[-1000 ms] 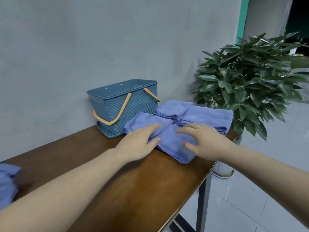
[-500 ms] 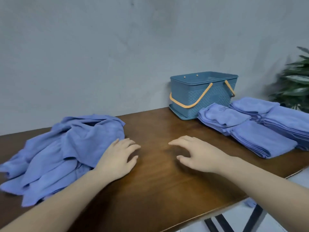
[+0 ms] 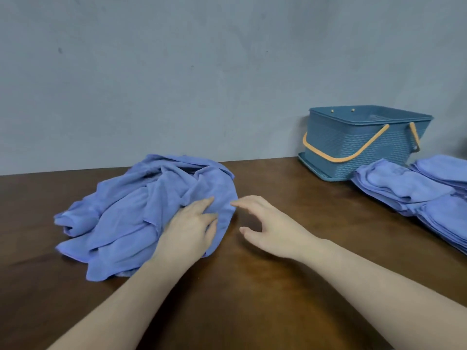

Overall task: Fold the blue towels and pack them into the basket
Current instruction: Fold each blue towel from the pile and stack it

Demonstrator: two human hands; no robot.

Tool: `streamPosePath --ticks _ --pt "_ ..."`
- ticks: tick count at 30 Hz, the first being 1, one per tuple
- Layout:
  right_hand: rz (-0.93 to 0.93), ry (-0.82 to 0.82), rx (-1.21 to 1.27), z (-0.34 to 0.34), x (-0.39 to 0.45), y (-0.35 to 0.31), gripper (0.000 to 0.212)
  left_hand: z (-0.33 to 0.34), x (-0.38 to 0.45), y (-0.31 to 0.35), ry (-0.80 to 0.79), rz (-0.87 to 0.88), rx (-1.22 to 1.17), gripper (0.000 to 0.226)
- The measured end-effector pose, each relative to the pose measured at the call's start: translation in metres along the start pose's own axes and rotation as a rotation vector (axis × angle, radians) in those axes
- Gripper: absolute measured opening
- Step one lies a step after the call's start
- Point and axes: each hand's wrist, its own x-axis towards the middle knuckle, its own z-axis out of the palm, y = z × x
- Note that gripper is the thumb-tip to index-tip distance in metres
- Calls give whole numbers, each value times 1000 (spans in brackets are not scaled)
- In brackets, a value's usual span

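A crumpled heap of unfolded blue towels (image 3: 136, 210) lies on the left half of the brown table (image 3: 265, 294). My left hand (image 3: 189, 228) rests on the heap's right side, fingers laid over the cloth. Just right of the heap's edge, my right hand (image 3: 267, 228) hovers over the wood with fingers and thumb spread, holding nothing. The blue woven basket (image 3: 353, 152) with orange handles stands against the wall at the back right. In front of it and to its right lie stacks of folded blue towels (image 3: 404, 190).
A grey wall runs right behind the table. The folded stacks reach the table's right edge and the frame border. Bare wood lies between the heap and the basket and in front of my arms.
The view swung left from the folded stacks to the unfolded heap. Both hands left the folded towels and moved left; my left hand now lies on the heap, my right beside it.
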Motion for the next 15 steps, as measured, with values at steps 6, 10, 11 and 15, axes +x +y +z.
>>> streamPosePath --ticks 6,10,11,15 --pt "-51 40 24 30 32 3 65 -3 1 1 213 70 -149 28" --pt "-116 101 -65 44 41 11 39 -28 0 12 322 56 -324 16" --pt "-141 116 -83 46 43 13 28 -34 -1 15 349 72 -314 15" --pt "-189 152 -12 45 42 19 10 -42 2 10 430 93 -130 22"
